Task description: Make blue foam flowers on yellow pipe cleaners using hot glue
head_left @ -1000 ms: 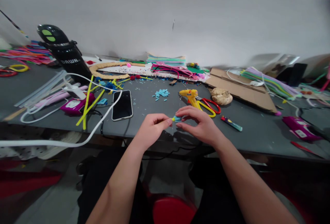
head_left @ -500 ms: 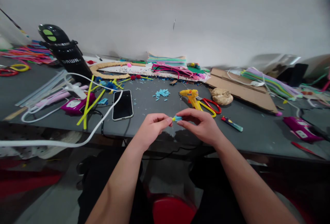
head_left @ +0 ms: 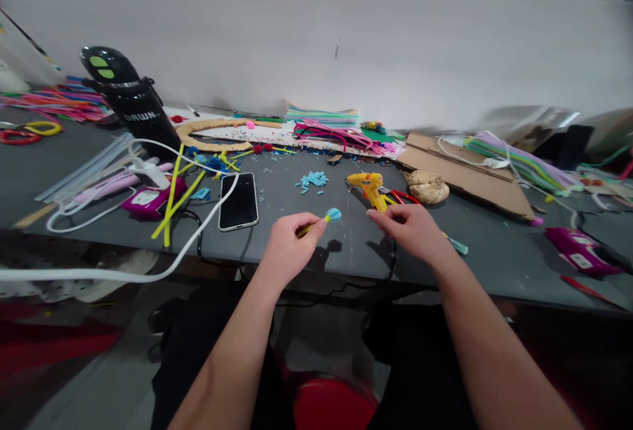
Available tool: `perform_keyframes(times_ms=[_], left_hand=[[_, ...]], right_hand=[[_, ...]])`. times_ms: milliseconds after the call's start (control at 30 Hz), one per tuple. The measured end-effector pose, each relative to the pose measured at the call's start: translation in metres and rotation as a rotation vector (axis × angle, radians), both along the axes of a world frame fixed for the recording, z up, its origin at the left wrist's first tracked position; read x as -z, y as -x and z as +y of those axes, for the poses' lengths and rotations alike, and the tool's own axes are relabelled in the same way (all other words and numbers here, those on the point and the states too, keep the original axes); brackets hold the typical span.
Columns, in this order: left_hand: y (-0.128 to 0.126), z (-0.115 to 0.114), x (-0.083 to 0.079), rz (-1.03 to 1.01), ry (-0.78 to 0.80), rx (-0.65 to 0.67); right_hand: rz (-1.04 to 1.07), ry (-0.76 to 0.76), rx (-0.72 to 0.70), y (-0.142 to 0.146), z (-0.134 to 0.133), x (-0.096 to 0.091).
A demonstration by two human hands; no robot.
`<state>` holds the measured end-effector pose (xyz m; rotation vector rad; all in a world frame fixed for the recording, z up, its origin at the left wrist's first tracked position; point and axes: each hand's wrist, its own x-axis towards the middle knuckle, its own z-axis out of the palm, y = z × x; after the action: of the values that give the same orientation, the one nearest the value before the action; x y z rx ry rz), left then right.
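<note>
My left hand (head_left: pixel 295 240) pinches a thin yellow stem; a small light-blue bud (head_left: pixel 333 215), perhaps of fuzzy craft wire, sticks out past the fingertips above the table. Closed fingers of my right hand (head_left: pixel 408 225) are at the handle of a yellow hot glue gun (head_left: pixel 366 183), which lies with its nozzle to the left. The hand hides the handle's lower end. Beyond my hands is a pile of short light-blue pieces (head_left: pixel 312 181). Partly covered by the right hand are scissors (head_left: pixel 401 196) with red and yellow handles.
A phone (head_left: pixel 239 201) lies left of my hands, near yellow strips (head_left: pixel 171 209) and a white cable (head_left: pixel 198 232). A black bottle (head_left: pixel 141 110) stands behind. Rightward are a tan lump (head_left: pixel 428 186), cardboard (head_left: pixel 469 169), a cutter (head_left: pixel 457 244) and a purple box (head_left: pixel 578 250).
My right hand has let go of the blue bud and moved right to the glue gun's handle. The left hand keeps the stem, with the bud now fully exposed.
</note>
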<state>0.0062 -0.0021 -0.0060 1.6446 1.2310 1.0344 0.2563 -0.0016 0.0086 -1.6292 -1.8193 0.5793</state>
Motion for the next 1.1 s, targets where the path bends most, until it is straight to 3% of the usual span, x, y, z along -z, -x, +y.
perform_keyframes(times_ms=[100,300,433,600,833,1100], left_hand=[[0.000,0.000,0.003,0.052,-0.083,-0.043],[-0.001,0.001,-0.001,-0.223,0.068,0.096],[-0.003,0.000,-0.003,-0.377,0.063,0.152],[-0.008,-0.001,0.001,-0.334,0.032,0.203],[-0.011,0.001,0.003,-0.403,0.013,0.291],[-0.013,0.001,0.006,-0.468,-0.008,0.357]], right_hand=[[-0.080,-0.037,0.159,-0.012,0.006,0.001],[0.089,-0.110,0.163,-0.008,0.002,-0.007],[0.326,-0.103,-0.072,0.005,-0.009,-0.014],[0.455,-0.115,-0.322,0.034,-0.025,-0.014],[0.341,-0.307,-0.378,0.049,-0.035,-0.020],[0.292,-0.362,-0.371,0.049,-0.040,-0.024]])
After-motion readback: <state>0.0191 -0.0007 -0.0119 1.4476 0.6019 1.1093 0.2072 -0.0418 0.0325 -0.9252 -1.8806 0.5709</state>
